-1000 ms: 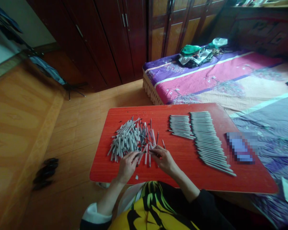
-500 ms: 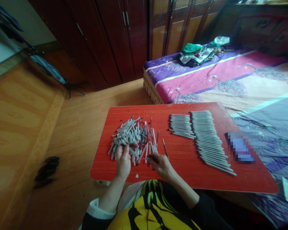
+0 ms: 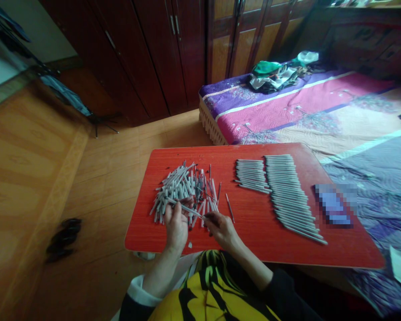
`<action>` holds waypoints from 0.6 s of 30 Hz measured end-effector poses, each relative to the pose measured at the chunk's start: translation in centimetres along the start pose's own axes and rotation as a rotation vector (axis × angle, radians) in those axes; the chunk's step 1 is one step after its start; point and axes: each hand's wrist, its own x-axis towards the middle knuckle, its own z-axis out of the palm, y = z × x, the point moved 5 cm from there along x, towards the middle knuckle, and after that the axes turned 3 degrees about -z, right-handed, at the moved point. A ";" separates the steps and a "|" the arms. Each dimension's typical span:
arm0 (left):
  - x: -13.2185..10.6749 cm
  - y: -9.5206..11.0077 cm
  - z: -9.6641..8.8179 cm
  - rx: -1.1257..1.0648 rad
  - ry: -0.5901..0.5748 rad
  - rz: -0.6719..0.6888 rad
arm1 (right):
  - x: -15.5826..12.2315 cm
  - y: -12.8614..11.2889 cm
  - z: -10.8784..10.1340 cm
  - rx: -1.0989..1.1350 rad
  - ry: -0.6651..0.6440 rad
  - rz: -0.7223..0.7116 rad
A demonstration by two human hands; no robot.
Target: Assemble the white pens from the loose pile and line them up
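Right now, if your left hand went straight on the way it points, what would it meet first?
The left hand would probably meet the pile of loose pale tubes first, just ahead on the red table. Its height is unclear, so it might skim over them.

Dark sleeves (image 3: 285, 292) and a white cuff (image 3: 141, 290) flank a yellow, black-patterned garment (image 3: 200, 296).

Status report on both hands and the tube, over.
Left hand gripping pale tube. Right hand at tube's right end, grip unclear. Loose tube pile just beyond left hand.
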 end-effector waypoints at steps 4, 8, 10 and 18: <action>0.0 -0.1 -0.1 0.032 0.007 0.006 | 0.0 0.0 0.0 -0.041 -0.013 -0.022; -0.5 -0.7 0.1 0.096 0.001 -0.023 | 0.0 -0.2 0.0 -0.047 -0.022 -0.044; -0.9 -1.2 0.2 0.108 -0.001 -0.043 | -0.1 -0.2 0.1 -0.042 -0.018 -0.044; -1.4 -1.9 0.7 0.025 -0.018 -0.080 | -1.0 -0.1 0.5 0.029 0.023 -0.034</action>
